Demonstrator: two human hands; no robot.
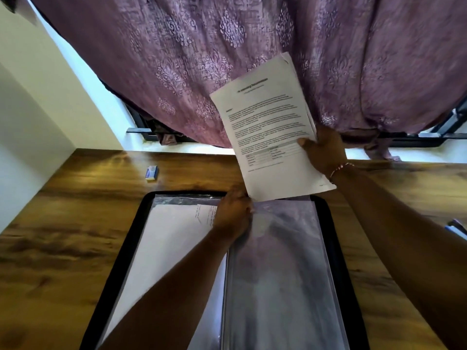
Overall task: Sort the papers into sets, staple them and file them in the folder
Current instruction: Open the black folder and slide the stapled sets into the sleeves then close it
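**Stapled set held over the open folder**

The right hand (326,152) holds a set of papers (267,122) in the air above the far edge of the folder (336,236). Its thumb lies on the printed front page and the fingers are clenched behind the sheets, near their lower right corner. The set tilts, with its bottom edge just over the folder's far rim.

The black-rimmed folder lies open at the middle of the worktop (63,236), reaching to the near edge. The left hand (233,213) rests at the far end of the spine, fingers curled onto the top edge of the clear sleeve (278,261) on the right-hand side. The left-hand side holds a white sheet (171,236).

A small box (152,173) sits near the worktop's far edge, left of the folder. A purple curtain (177,59) hangs behind.
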